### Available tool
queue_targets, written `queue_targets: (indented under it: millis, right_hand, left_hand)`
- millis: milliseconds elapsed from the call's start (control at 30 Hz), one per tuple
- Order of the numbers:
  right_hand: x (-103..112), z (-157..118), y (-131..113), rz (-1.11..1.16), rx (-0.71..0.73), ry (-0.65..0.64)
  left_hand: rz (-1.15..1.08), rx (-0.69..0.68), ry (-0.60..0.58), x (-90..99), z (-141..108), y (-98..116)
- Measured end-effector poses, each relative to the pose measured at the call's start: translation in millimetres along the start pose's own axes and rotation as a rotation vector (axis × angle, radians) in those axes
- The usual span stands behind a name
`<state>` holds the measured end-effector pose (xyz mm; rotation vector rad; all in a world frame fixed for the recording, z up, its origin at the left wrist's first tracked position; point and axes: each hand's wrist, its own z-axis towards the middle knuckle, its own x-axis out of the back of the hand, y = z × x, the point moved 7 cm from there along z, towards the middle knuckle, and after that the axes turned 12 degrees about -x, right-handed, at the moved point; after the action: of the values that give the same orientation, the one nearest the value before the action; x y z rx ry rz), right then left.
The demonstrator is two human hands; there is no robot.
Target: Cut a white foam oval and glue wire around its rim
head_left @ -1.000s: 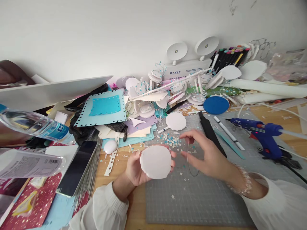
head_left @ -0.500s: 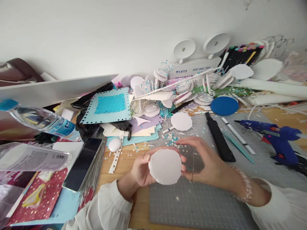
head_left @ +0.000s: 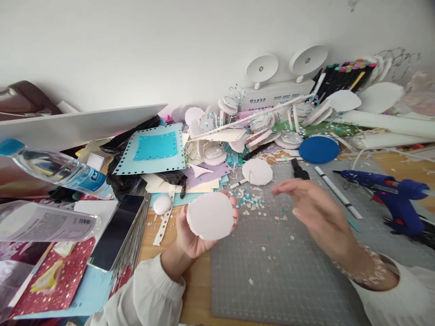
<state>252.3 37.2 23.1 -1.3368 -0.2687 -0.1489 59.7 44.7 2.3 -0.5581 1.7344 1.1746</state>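
Observation:
A round white disc with a rough edge [head_left: 210, 216] rests in my left hand [head_left: 193, 235], whose fingers curl round its rim at the left edge of the mat. My right hand [head_left: 316, 210] hovers over the grey cutting mat [head_left: 254, 280], apart from the disc, its fingers stretched out and nothing seen in them. Between the hands and a little beyond them lie small white and blue star cut-outs [head_left: 249, 200]. Another white disc [head_left: 257, 172] with a thin wire on it lies past the stars.
A blue glue gun [head_left: 390, 185], a black cutter [head_left: 299, 170] and a white pen [head_left: 337, 192] lie on the right. Left are a phone [head_left: 116, 232], a water bottle [head_left: 61, 170] and papers. Behind stand white decorations and a blue disc [head_left: 318, 150].
My left hand has moved left and slightly up with the disc. My right hand has drawn away to the right, and the wire loop near it now lies on the far white disc.

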Motion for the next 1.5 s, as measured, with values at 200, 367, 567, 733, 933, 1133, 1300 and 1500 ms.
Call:
queue_targets:
  millis: [200, 367, 567, 733, 933, 1133, 1300, 1500]
  right_hand:
    - [-40.8, -10.4, -10.0, -0.139, 0.015, -0.206]
    - [-58.4, -15.0, -16.3, -0.065, 0.091, -0.229]
    - [-41.9, -14.9, -19.0, -0.107, 0.081, -0.171]
    - [-17.6, -20.5, -35.5, -0.237, 0.182, -0.066]
    - [-36.2, -39.0, -63.9, -0.316, 0.463, -0.224]
    - [-36.2, -47.8, -82.8, -0.446, 0.661, -0.146]
    - [-33.3, -53.9, -84.0, -0.492, 0.67, -0.101]
    - [-38.9, -57.7, -83.3, -0.478, 0.696, -0.12]
  left_hand:
    - [0.041, 0.051, -0.075, -4.0, -3.3, -11.4]
    - [0.023, 0.072, -0.167, -9.4, -5.5, -20.2]
    - [0.028, 0.008, -0.124, -8.2, -1.1, -12.9]
    - [0.114, 0.014, -0.102, -0.7, 2.1, -16.6]
    - [0.128, 0.027, -0.157, 0.2, 2.3, -23.3]
    - [0.124, 0.045, -0.163, -0.6, 3.8, -25.6]
    - [0.162, 0.087, -0.153, 1.4, 2.7, -29.1]
    - [0.212, 0.134, -0.215, -1.7, -0.9, -34.4]
